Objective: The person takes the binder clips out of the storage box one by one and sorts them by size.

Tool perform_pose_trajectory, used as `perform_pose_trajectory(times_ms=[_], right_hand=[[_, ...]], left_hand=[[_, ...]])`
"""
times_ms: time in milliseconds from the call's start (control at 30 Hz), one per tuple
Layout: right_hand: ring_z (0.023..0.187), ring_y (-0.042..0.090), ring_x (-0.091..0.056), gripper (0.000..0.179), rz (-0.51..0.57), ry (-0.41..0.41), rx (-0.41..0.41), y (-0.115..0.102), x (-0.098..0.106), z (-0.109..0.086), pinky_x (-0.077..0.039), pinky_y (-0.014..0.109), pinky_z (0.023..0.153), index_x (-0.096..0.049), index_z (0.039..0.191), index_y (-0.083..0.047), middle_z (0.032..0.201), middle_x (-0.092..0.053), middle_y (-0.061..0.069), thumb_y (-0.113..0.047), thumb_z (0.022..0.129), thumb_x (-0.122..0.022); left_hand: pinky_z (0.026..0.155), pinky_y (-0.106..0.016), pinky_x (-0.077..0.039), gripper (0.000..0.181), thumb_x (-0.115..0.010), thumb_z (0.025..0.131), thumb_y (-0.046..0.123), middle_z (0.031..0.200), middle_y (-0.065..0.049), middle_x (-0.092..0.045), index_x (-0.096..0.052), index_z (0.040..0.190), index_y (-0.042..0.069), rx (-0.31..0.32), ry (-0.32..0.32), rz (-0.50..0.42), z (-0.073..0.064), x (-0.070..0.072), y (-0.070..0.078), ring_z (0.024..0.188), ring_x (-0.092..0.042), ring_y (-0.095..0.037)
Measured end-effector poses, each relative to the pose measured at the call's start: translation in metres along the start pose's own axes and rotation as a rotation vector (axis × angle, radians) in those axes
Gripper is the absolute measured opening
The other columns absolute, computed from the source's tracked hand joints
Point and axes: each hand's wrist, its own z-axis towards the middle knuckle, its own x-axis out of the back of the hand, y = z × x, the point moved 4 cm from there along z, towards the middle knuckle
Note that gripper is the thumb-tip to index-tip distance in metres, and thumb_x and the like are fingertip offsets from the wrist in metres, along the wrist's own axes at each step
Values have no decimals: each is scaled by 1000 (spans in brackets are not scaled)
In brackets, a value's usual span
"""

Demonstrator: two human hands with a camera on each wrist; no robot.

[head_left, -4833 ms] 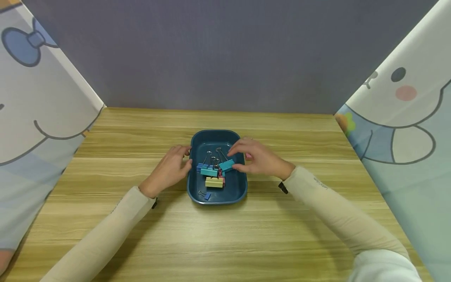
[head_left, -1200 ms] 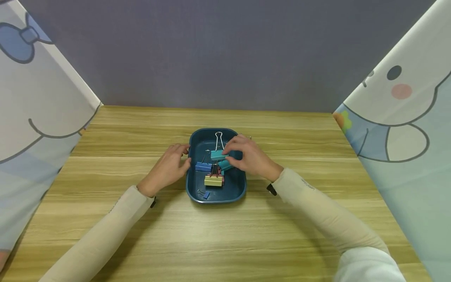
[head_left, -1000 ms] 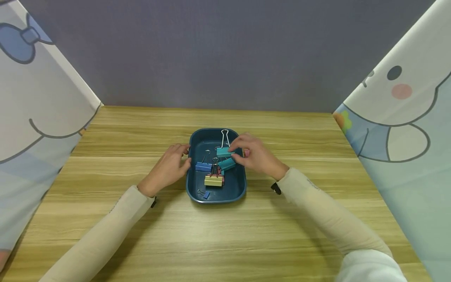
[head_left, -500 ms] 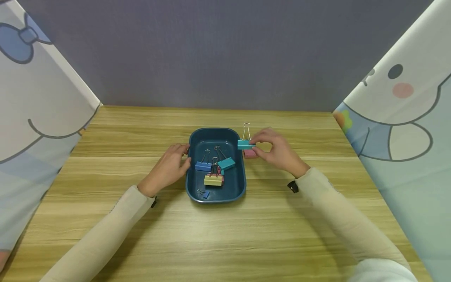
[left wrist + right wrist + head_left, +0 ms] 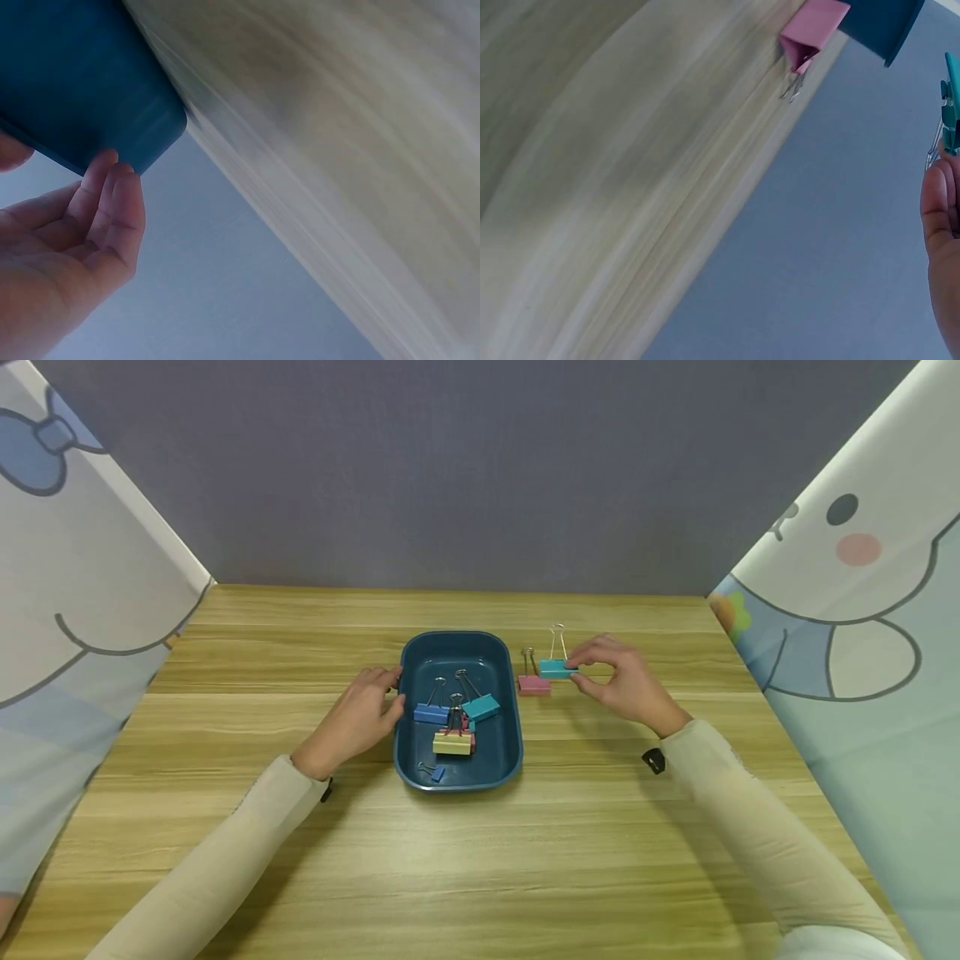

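My right hand (image 5: 626, 683) pinches a teal binder clip (image 5: 557, 669) by its right end, between thumb and fingers, with the clip's wire handle pointing away. In the right wrist view the teal clip (image 5: 952, 94) appears at the right edge, lifted off the table. Just left of it a pink binder clip (image 5: 534, 686) lies beside the dark blue tray (image 5: 459, 641). My left hand (image 5: 352, 718) rests against the tray's left side; in the left wrist view its fingertips (image 5: 127, 187) touch the outer wall. Inside the tray are a second teal clip (image 5: 481, 707), a blue clip (image 5: 432, 714) and a yellow clip (image 5: 452, 743).
At the tray's near left corner lies a small blue binder clip (image 5: 432, 772). Parts of pink and teal clips are half hidden around the yellow one. The wooden table (image 5: 480, 877) ends at a grey panel (image 5: 465, 477) behind, with cartoon-printed cloth on both sides.
My right hand has lifted a teal clip out of the tray and carried it rightward, past the pink clip, which is now fully uncovered. My left hand has stayed at the tray.
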Motion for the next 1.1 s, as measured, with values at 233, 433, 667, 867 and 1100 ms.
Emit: perform_pose_trajectory(times_ms=[233,433,667,867,1100], right_hand=[[90,21,-57,20,1,2,-31,14,5,-6,-47,36,74,-73,93,-14,102,-65,1,0,79,-74],[88,22,-58,19,-7,-19,-64,27,7,-13,-47,43,72,-73,93,-13,103,-65,2,0,78,-75],[86,17,-58,21,-2,-36,-130,45,0,-28,-49,42,73,-73,90,-11,99,-66,0,4,76,-75],[86,17,-58,17,0,-79,-173,56,-5,-37,-49,42,74,-72,91,-8,98,-67,3,2,78,-74],[84,23,-59,14,-9,-114,-173,61,-8,-35,-50,44,74,-72,89,-5,96,-66,5,2,78,-74]], left_hand=[[86,-45,-45,47,-56,92,13,106,-18,-59,-46,130,-13,-4,5,-17,0,1,-1,103,-50,-32],[86,-46,-46,48,-57,92,12,106,-19,-58,-46,131,-13,1,10,-16,0,3,-1,102,-50,-32],[86,-46,-46,47,-57,92,11,106,-19,-59,-46,130,-14,0,-2,-23,0,1,-1,103,-50,-33],[88,-47,-45,47,-56,92,11,107,-19,-59,-46,130,-14,-1,-3,-22,-1,1,-1,104,-50,-33],[88,-47,-45,47,-57,92,12,108,-20,-59,-46,130,-13,0,5,-11,-1,2,-1,105,-49,-33]])
